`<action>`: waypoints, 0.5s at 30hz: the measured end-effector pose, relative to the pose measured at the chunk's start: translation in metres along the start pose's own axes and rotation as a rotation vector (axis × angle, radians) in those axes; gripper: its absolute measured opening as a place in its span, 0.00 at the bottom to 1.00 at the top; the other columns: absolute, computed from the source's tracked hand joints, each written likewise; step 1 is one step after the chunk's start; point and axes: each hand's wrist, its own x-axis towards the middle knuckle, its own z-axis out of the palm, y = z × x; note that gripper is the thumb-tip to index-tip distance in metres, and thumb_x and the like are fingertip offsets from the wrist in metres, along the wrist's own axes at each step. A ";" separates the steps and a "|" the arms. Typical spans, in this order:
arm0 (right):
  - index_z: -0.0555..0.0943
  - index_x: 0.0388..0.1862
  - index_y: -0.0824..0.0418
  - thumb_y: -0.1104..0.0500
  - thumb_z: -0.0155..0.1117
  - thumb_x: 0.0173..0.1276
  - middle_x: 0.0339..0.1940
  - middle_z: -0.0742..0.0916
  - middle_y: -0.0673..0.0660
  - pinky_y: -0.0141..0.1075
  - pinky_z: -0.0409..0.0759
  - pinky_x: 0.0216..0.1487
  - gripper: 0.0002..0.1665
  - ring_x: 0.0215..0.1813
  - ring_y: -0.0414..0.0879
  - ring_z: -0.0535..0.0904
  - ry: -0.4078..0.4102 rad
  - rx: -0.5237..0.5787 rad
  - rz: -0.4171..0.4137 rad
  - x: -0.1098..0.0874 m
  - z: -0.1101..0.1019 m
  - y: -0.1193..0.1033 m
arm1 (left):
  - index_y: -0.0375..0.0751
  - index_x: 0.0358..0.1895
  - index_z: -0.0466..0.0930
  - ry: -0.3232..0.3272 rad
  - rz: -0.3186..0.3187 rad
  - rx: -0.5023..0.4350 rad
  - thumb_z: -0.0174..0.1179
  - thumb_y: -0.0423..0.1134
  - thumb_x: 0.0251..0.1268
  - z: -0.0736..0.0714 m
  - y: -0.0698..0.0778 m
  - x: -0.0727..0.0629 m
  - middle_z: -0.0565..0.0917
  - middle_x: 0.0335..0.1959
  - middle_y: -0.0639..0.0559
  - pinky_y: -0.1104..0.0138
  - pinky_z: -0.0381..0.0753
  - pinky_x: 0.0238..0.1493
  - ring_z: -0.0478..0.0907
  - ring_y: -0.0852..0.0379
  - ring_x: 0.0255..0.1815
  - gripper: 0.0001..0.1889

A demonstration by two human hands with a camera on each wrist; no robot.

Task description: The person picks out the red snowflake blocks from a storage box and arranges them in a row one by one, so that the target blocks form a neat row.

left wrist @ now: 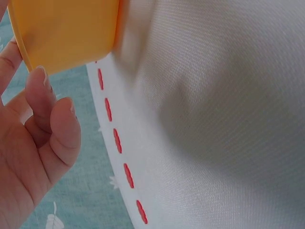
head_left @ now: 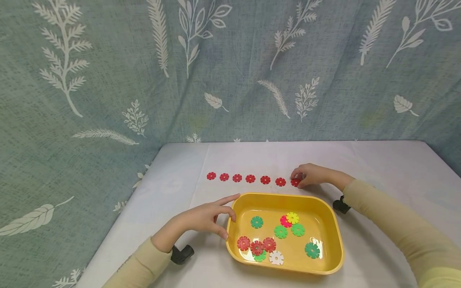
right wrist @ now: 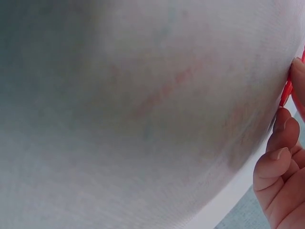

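Observation:
My right hand (head_left: 314, 175) pinches a red notched plastic building disc (head_left: 295, 183) at the right end of a row of similar red discs (head_left: 250, 179) on the white cloth. In the right wrist view, the red disc (right wrist: 286, 90) shows as a thin edge between thumb and finger. At the left rim of a yellow tray (head_left: 288, 195), my left hand (head_left: 205, 218) grips with thumb and fingers, the index finger stretched along the corner. The left wrist view shows the tray's outer wall (left wrist: 66, 33) beside those fingers.
Inside the tray lie several loose discs: red ones (head_left: 269, 244), green ones (head_left: 312, 250), a yellow one (head_left: 293, 218), a pink one (head_left: 285, 222) and a white one (head_left: 276, 257). A leaf-patterned curtain (head_left: 230, 100) hangs behind and left of the white-covered table (head_left: 389, 172).

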 end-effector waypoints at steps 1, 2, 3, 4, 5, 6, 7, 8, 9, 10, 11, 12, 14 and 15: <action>0.78 0.48 0.60 0.61 0.68 0.56 0.41 0.81 0.55 0.39 0.78 0.48 0.19 0.41 0.47 0.75 0.000 -0.001 0.001 0.000 0.000 0.000 | 0.58 0.38 0.75 -0.001 -0.001 -0.001 0.70 0.51 0.40 0.000 0.000 0.000 0.50 0.73 0.58 0.74 0.68 0.29 0.73 0.50 0.36 0.19; 0.78 0.48 0.60 0.61 0.68 0.56 0.41 0.81 0.56 0.39 0.78 0.48 0.19 0.41 0.47 0.75 0.000 -0.002 0.001 0.001 0.001 0.000 | 0.57 0.38 0.75 -0.001 -0.001 -0.002 0.70 0.51 0.40 0.000 0.000 0.000 0.50 0.73 0.57 0.74 0.68 0.29 0.73 0.50 0.36 0.19; 0.78 0.48 0.60 0.61 0.68 0.56 0.41 0.82 0.55 0.39 0.78 0.48 0.19 0.41 0.47 0.75 0.000 -0.002 0.004 0.001 0.001 0.000 | 0.57 0.38 0.75 0.000 -0.002 -0.002 0.70 0.51 0.40 0.000 0.000 -0.001 0.50 0.73 0.57 0.74 0.68 0.29 0.73 0.51 0.35 0.19; 0.78 0.48 0.60 0.61 0.68 0.56 0.41 0.82 0.56 0.39 0.78 0.48 0.19 0.41 0.47 0.75 -0.002 -0.004 0.004 0.001 0.001 0.000 | 0.57 0.38 0.75 -0.001 -0.002 -0.002 0.70 0.51 0.40 0.000 0.000 -0.001 0.50 0.73 0.57 0.74 0.68 0.29 0.72 0.51 0.34 0.19; 0.78 0.48 0.60 0.61 0.67 0.56 0.42 0.82 0.56 0.39 0.78 0.48 0.19 0.41 0.47 0.75 -0.005 -0.003 0.006 0.001 0.001 0.000 | 0.58 0.38 0.75 0.000 -0.003 -0.001 0.70 0.51 0.40 0.000 0.000 -0.001 0.50 0.73 0.58 0.74 0.68 0.29 0.72 0.53 0.32 0.19; 0.78 0.49 0.60 0.61 0.67 0.57 0.42 0.82 0.56 0.39 0.78 0.48 0.19 0.41 0.47 0.75 -0.010 -0.003 0.008 0.001 0.000 0.000 | 0.58 0.38 0.75 0.000 -0.001 0.001 0.70 0.51 0.40 0.000 0.000 -0.001 0.50 0.73 0.58 0.74 0.68 0.28 0.71 0.55 0.31 0.19; 0.78 0.49 0.60 0.60 0.67 0.57 0.42 0.81 0.56 0.39 0.78 0.48 0.19 0.42 0.47 0.75 -0.016 0.002 0.014 0.001 0.000 0.000 | 0.58 0.38 0.75 0.000 0.001 0.003 0.70 0.51 0.40 0.000 0.000 -0.001 0.50 0.73 0.58 0.74 0.68 0.28 0.70 0.56 0.28 0.19; 0.78 0.49 0.60 0.60 0.67 0.57 0.42 0.82 0.56 0.40 0.78 0.48 0.20 0.42 0.47 0.76 -0.024 0.005 0.019 0.000 -0.002 0.000 | 0.58 0.38 0.75 0.000 0.003 0.004 0.70 0.51 0.40 0.000 0.000 -0.001 0.50 0.73 0.58 0.74 0.68 0.28 0.69 0.58 0.27 0.19; 0.77 0.50 0.60 0.60 0.67 0.57 0.42 0.81 0.56 0.40 0.78 0.48 0.20 0.42 0.48 0.75 -0.033 0.008 0.026 0.000 -0.004 -0.001 | 0.58 0.38 0.75 -0.001 0.005 0.005 0.70 0.51 0.41 0.000 0.000 -0.001 0.49 0.73 0.58 0.74 0.67 0.28 0.67 0.60 0.25 0.19; 0.77 0.51 0.60 0.60 0.67 0.57 0.42 0.81 0.56 0.40 0.78 0.48 0.21 0.42 0.48 0.75 -0.040 0.007 0.028 -0.001 -0.006 -0.001 | 0.58 0.39 0.75 -0.002 0.008 0.006 0.70 0.51 0.41 -0.001 0.000 0.000 0.49 0.73 0.58 0.74 0.67 0.28 0.66 0.61 0.24 0.19; 0.76 0.51 0.60 0.60 0.66 0.58 0.42 0.81 0.56 0.40 0.78 0.47 0.21 0.41 0.48 0.75 -0.044 0.007 0.031 -0.002 -0.010 -0.001 | 0.58 0.39 0.75 -0.002 0.010 0.007 0.70 0.51 0.41 -0.001 0.000 0.000 0.49 0.73 0.58 0.75 0.67 0.28 0.65 0.62 0.23 0.19; 0.76 0.52 0.60 0.59 0.65 0.59 0.41 0.81 0.56 0.40 0.78 0.46 0.21 0.41 0.48 0.75 -0.046 0.006 0.034 -0.004 -0.013 -0.002 | 0.58 0.39 0.75 -0.003 0.012 0.009 0.70 0.51 0.41 -0.001 0.000 0.000 0.49 0.73 0.58 0.75 0.67 0.28 0.65 0.62 0.22 0.19; 0.75 0.53 0.61 0.59 0.64 0.60 0.40 0.80 0.55 0.40 0.79 0.44 0.22 0.39 0.47 0.74 -0.041 0.000 0.033 -0.007 -0.022 -0.005 | 0.58 0.39 0.75 -0.005 0.010 0.012 0.70 0.52 0.41 -0.001 0.000 0.000 0.49 0.73 0.59 0.75 0.67 0.28 0.64 0.63 0.22 0.19; 0.75 0.54 0.61 0.60 0.63 0.61 0.39 0.80 0.56 0.40 0.79 0.43 0.22 0.39 0.48 0.74 -0.034 -0.001 0.028 -0.009 -0.027 -0.008 | 0.58 0.39 0.75 -0.005 0.006 0.014 0.70 0.52 0.41 -0.001 0.000 0.000 0.49 0.73 0.59 0.74 0.67 0.28 0.64 0.63 0.21 0.19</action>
